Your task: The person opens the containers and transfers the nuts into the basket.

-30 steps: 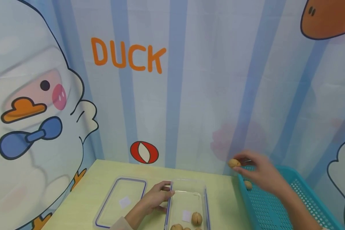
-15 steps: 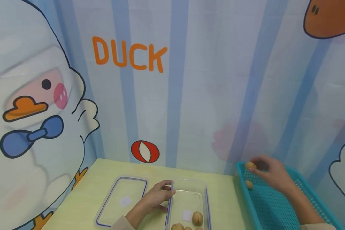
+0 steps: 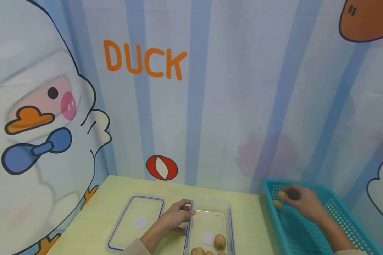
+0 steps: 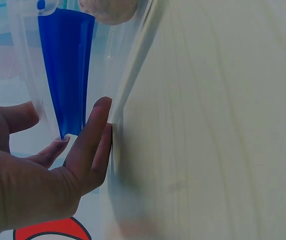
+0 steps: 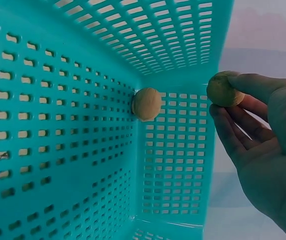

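Note:
My left hand (image 3: pixel 175 219) holds the left side of a clear plastic food container (image 3: pixel 205 221), thumb at its rim and fingers along the outside. A blue locking flap (image 4: pixel 70 70) hangs by those fingers in the left wrist view. Several walnuts (image 3: pixel 220 241) lie in the container's near end, partly cut off by the frame. Over the far left corner of a turquoise basket (image 3: pixel 276 232), my right hand (image 3: pixel 303 202) pinches a walnut (image 5: pixel 224 90) between thumb and fingertips. Another walnut (image 5: pixel 146 104) sits in that corner of the basket.
A clear lid (image 3: pixel 124 223) with a blue seal lies flat on the pale wooden table (image 3: pixel 247 219), left of the container. A printed curtain (image 3: pixel 226 106) stands behind the table. A small white label (image 3: pixel 208 238) shows at the container's bottom.
My right hand has carried the walnut right and down, from outside the basket's far left corner to over it. The left hand and the container stay in place.

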Available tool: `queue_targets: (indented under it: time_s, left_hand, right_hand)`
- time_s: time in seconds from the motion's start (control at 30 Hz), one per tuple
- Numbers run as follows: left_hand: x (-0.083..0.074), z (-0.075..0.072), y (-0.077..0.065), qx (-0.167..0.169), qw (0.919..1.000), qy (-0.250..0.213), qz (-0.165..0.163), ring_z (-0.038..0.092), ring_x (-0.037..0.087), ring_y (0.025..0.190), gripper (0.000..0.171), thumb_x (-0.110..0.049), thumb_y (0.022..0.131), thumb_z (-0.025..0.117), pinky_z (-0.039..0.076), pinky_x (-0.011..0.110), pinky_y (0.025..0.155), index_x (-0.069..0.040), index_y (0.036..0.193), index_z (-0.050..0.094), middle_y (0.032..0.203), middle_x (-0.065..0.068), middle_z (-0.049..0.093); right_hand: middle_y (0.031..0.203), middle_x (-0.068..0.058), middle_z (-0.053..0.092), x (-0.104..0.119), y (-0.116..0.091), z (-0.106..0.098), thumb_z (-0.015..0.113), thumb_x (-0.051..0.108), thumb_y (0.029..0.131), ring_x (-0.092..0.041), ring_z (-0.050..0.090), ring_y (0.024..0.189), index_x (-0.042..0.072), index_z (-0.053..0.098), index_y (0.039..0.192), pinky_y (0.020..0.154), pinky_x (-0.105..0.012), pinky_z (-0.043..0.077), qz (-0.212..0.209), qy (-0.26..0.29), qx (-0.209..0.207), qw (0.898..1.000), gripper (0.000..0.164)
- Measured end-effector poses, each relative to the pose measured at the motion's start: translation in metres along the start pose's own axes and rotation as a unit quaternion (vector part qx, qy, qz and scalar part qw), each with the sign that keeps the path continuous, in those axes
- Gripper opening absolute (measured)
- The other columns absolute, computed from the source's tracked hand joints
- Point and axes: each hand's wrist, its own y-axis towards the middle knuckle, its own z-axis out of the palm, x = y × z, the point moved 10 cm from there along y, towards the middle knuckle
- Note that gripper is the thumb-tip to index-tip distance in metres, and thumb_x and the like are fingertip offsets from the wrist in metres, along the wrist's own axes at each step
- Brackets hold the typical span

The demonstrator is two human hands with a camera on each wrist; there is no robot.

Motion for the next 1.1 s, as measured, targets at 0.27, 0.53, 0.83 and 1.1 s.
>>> queue_targets:
  time_s: [0.27,0.53,0.83,1.1]
  left_hand:
    - [0.0,-0.001,0.0,-0.002,1.0,-0.003,0.0,0.062,0.037,0.12,0.058,-0.021,0.104,0.068,0.064,0.047,0.072,-0.004,0.156,0.046,0.144,0.021,0.054]
    - [-0.002,-0.002,-0.001,-0.002,1.0,-0.003,0.002,0.062,0.037,0.12,0.058,-0.021,0.104,0.069,0.064,0.046,0.071,-0.004,0.155,0.047,0.144,0.02,0.054]
    - [-0.003,-0.001,-0.004,0.001,1.0,-0.007,0.0,0.062,0.036,0.12,0.058,-0.02,0.104,0.069,0.064,0.046,0.072,-0.003,0.155,0.047,0.143,0.02,0.054]
    - [-0.002,-0.001,-0.003,0.002,1.0,-0.004,-0.002,0.062,0.037,0.121,0.058,-0.022,0.104,0.069,0.064,0.046,0.072,-0.004,0.155,0.047,0.144,0.02,0.054]
  right_hand:
    - [0.115,-0.017,0.074,-0.001,0.002,0.001,0.075,0.036,0.101,-0.034,0.071,0.103,-0.004,0.069,0.127,0.081,-0.05,0.06,0.007,0.01,0.015,1.0,0.047]
    - [0.118,-0.019,0.073,-0.006,0.002,0.002,0.074,0.036,0.102,-0.038,0.07,0.108,-0.004,0.068,0.128,0.084,-0.052,0.06,0.022,0.016,0.025,0.999,0.049]
    - [0.117,-0.018,0.074,-0.014,0.002,0.007,0.074,0.036,0.102,-0.037,0.071,0.107,-0.003,0.069,0.127,0.084,-0.052,0.06,0.033,0.01,0.045,0.998,0.046]
    - [0.112,-0.014,0.075,-0.015,0.001,0.006,0.076,0.031,0.1,-0.033,0.071,0.102,-0.003,0.07,0.125,0.08,-0.05,0.06,0.021,0.014,0.029,0.999,0.043]
